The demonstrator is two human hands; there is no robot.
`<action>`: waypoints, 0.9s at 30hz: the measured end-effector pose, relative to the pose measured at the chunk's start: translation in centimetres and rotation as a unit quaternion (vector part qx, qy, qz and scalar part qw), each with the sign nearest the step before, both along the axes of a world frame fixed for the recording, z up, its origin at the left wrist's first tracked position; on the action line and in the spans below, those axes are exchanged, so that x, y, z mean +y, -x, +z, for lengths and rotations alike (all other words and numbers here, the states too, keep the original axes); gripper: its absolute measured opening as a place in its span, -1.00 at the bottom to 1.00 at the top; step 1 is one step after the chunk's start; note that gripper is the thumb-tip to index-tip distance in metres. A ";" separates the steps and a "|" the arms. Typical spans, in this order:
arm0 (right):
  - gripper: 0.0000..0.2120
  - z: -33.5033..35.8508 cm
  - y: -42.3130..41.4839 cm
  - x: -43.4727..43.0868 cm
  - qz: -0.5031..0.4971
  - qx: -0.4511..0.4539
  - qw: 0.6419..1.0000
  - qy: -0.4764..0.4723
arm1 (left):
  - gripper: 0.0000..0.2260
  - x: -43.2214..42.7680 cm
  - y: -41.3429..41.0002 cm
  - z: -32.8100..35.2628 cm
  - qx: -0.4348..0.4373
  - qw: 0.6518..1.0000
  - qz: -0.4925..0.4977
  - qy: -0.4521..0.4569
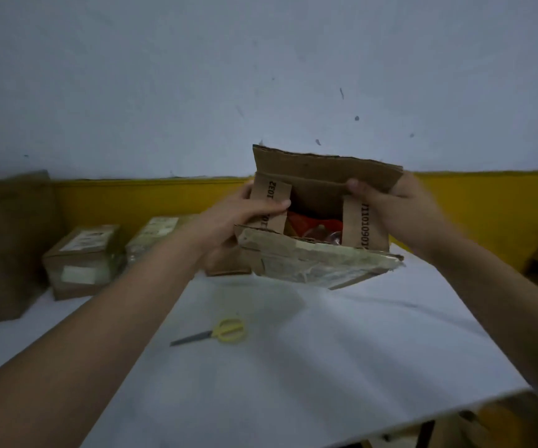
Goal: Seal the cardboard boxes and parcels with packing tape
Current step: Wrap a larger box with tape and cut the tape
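I hold an open brown cardboard box in the air above the white table, its opening turned toward me. My left hand grips its left side, thumb pressing on the left inner flap with printed numbers. My right hand grips the right side, thumb on the right inner flap. The far flap stands up and the near flap, with old tape on it, hangs toward me. Red and orange contents show inside.
Yellow-handled scissors lie on the table in front of me. Two taped cardboard parcels sit at the back left, beside a larger brown box at the far left edge. A yellow-and-white wall stands behind the table.
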State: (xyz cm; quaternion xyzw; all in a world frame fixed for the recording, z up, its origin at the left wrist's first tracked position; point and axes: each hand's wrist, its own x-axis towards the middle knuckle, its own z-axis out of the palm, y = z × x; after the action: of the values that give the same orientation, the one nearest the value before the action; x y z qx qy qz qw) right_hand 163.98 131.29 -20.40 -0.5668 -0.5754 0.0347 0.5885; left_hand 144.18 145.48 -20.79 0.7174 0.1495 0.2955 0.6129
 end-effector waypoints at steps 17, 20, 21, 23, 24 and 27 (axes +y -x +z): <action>-0.81 -5.8 20.2 18.3 0.282 -0.039 0.957 0.054 | -0.84 3.1 23.8 -6.8 -0.001 0.800 0.483 -0.357; -0.66 -9.6 21.4 20.2 0.290 -0.097 0.948 0.085 | -0.81 4.1 25.2 -11.6 0.030 0.772 0.509 -0.380; -0.64 -11.1 21.6 20.7 0.283 -0.116 0.947 0.096 | -0.80 4.5 25.6 -13.1 0.034 0.774 0.507 -0.377; -0.57 -13.7 21.4 21.4 0.280 -0.140 0.943 0.111 | -0.76 5.1 26.2 -15.5 0.050 0.786 0.491 -0.372; -0.54 -14.8 21.1 21.7 0.279 -0.152 0.941 0.115 | -0.74 5.4 26.6 -16.4 0.063 0.793 0.478 -0.372; -0.48 -16.3 19.8 21.7 0.271 -0.198 0.934 0.120 | -0.65 5.8 27.2 -18.1 0.125 0.807 0.436 -0.379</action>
State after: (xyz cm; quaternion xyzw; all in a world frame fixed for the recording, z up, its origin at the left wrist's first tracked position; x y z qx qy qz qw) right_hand 144.18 153.01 -36.74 -0.4509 -0.8039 0.1487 0.3582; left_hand 116.94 151.31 -38.87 0.7828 0.3978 0.4726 0.0749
